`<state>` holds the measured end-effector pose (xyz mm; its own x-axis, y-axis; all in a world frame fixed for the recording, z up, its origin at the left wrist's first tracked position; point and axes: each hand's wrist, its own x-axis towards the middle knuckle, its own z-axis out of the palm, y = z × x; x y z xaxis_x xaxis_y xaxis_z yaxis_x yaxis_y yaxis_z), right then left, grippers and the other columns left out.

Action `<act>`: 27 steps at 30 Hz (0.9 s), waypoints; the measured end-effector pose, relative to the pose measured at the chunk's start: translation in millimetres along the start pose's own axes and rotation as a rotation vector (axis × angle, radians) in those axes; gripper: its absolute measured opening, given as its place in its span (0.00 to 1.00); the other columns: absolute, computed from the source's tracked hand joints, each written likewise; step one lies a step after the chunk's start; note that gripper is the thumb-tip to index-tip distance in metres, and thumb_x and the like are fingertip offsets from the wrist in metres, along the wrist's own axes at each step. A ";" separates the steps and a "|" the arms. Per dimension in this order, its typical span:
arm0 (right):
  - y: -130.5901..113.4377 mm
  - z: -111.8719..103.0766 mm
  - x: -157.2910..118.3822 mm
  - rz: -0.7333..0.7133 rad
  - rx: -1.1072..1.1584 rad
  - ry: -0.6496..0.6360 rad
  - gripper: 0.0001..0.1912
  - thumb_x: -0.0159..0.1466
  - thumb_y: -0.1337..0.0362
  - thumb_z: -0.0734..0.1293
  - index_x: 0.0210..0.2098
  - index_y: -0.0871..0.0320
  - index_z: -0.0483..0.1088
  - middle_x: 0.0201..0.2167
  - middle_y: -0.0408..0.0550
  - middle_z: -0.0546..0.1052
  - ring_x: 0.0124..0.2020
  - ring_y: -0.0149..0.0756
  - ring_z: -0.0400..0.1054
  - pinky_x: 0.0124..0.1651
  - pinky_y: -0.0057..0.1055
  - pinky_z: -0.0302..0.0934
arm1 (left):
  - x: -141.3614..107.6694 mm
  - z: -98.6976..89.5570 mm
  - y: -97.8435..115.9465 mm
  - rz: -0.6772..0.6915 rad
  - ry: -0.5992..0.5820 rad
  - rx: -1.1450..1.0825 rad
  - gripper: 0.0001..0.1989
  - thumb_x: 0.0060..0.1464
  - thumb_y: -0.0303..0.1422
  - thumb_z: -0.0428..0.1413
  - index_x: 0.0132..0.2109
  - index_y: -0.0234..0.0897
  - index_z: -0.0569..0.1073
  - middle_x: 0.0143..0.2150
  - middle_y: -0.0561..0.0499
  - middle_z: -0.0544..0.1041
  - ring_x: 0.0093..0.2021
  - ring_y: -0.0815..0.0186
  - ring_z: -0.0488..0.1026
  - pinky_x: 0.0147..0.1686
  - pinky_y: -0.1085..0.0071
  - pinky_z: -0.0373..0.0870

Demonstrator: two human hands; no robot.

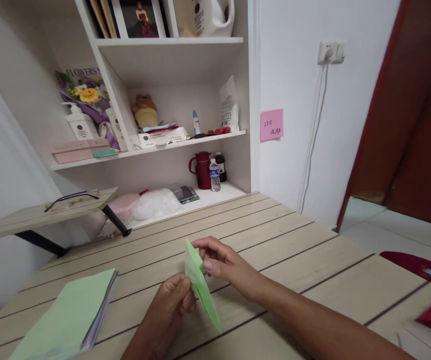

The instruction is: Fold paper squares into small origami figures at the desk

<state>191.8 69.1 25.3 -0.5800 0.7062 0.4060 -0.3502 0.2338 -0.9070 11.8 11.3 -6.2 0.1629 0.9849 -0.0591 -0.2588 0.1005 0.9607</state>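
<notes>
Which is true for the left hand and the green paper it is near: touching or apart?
Touching. The head view shows the left hand pinching the edge of the folded paper, thumb on its near face.

The light is soft and fairly even indoor light, its source out of view. The white wall (286,60) is bright, while the wooden door (418,115) at right sits dim. Faint, soft shadows fall inside the shelves (177,65). Wide-angle distortion slants and stretches the edges. The desk (275,235) shows no strong glare; small print looks soft.
</notes>
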 end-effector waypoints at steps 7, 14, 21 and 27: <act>-2.8 -1.1 -1.3 0.042 -0.047 0.006 0.21 0.58 0.56 0.73 0.50 0.52 0.71 0.35 0.43 0.65 0.36 0.33 0.59 0.38 0.28 0.55 | 4.3 -6.4 -6.7 0.002 -0.084 0.128 0.20 0.57 0.45 0.56 0.23 0.37 0.65 0.20 0.57 0.60 0.26 0.69 0.53 0.31 0.71 0.54; 1.1 2.0 -1.6 0.073 0.009 -0.050 0.24 0.56 0.57 0.74 0.50 0.56 0.70 0.35 0.43 0.68 0.35 0.31 0.60 0.39 0.28 0.54 | 4.5 -7.2 -6.3 0.053 -0.047 0.011 0.21 0.58 0.42 0.55 0.21 0.38 0.63 0.20 0.56 0.60 0.26 0.69 0.55 0.32 0.71 0.56; 3.1 2.2 -2.0 0.086 0.022 -0.082 0.20 0.59 0.53 0.71 0.47 0.57 0.71 0.32 0.43 0.68 0.32 0.31 0.60 0.37 0.28 0.54 | 6.1 -7.6 -7.0 0.050 -0.053 -0.052 0.19 0.59 0.41 0.55 0.23 0.37 0.64 0.20 0.57 0.60 0.26 0.70 0.55 0.32 0.71 0.56; 2.4 4.0 -1.6 0.090 0.025 -0.090 0.19 0.61 0.52 0.69 0.46 0.57 0.71 0.36 0.45 0.71 0.37 0.33 0.63 0.40 0.29 0.58 | 6.6 -8.6 -7.1 0.053 -0.041 -0.040 0.18 0.58 0.41 0.56 0.24 0.37 0.66 0.19 0.57 0.60 0.25 0.70 0.54 0.31 0.71 0.56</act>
<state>188.9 65.9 22.9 -0.6731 0.6607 0.3323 -0.3111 0.1546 -0.9377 6.6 18.3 -15.7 0.1869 0.9824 0.0040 -0.3056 0.0542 0.9506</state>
